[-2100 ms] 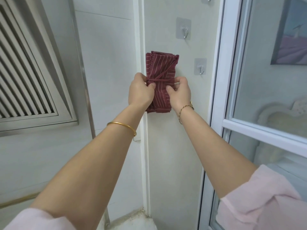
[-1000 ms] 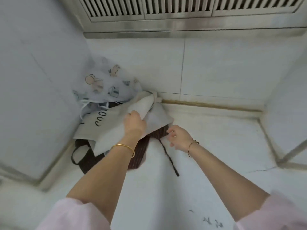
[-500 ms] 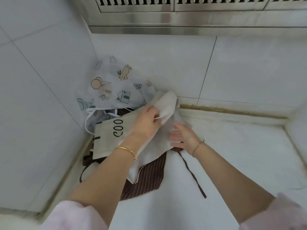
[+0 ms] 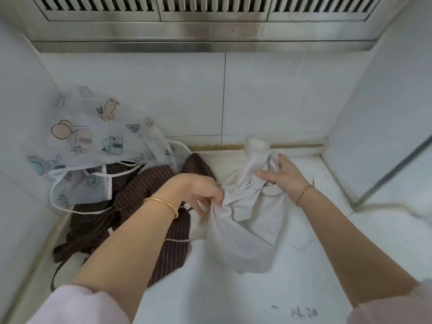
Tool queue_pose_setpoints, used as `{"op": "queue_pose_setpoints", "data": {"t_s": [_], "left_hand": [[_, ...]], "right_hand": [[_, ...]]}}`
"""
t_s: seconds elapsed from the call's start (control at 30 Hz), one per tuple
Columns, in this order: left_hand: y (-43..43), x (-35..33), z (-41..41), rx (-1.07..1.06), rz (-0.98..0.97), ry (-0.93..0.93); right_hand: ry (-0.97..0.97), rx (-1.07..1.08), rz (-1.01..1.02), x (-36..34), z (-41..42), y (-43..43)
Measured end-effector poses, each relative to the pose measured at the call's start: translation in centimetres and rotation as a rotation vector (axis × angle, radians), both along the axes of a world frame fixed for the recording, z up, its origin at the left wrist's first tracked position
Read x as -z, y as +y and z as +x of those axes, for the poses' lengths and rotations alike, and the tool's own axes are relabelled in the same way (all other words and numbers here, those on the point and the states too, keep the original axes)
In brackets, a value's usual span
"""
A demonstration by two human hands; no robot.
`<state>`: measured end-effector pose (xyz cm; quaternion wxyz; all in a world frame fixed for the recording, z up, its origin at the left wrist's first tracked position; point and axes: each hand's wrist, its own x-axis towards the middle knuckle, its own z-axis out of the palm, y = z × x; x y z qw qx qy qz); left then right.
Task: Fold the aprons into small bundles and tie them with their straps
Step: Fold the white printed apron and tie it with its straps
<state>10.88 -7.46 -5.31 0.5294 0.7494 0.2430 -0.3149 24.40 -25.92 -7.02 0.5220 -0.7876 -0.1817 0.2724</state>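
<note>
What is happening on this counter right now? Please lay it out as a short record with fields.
Setting: white counter in a tiled corner, under a metal vent
In hand: cream apron, crumpled, not yet folded
Left hand: pinches the cream apron's left edge
Right hand: grips its bunched upper part
Waiting: brown striped apron and, partly over it, a sheer cartoon-print apron, heaped at left
Bundles tied: none in view

A home kitchen corner: white wall tiles (image 4: 177, 94), a stainless slatted range-hood vent (image 4: 210, 10) overhead, and a white stone counter (image 4: 210, 295).
</note>
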Motion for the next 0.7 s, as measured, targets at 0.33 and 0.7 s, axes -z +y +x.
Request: {"op": "queue_pose_setpoints", "data": {"t_s": [0.33, 0.7], "left_hand": [[-4.5, -3.3, 4.4, -0.155, 0.486, -0.741], [0.9, -4.8, 2.3, -0.785, 1.074, -0.733]], "right_hand": [[0.089, 0.049, 0.251, -1.3, -2.0, -2.4], [0.215, -0.318, -1.127, 7.3, -0.5, -8.4]]}}
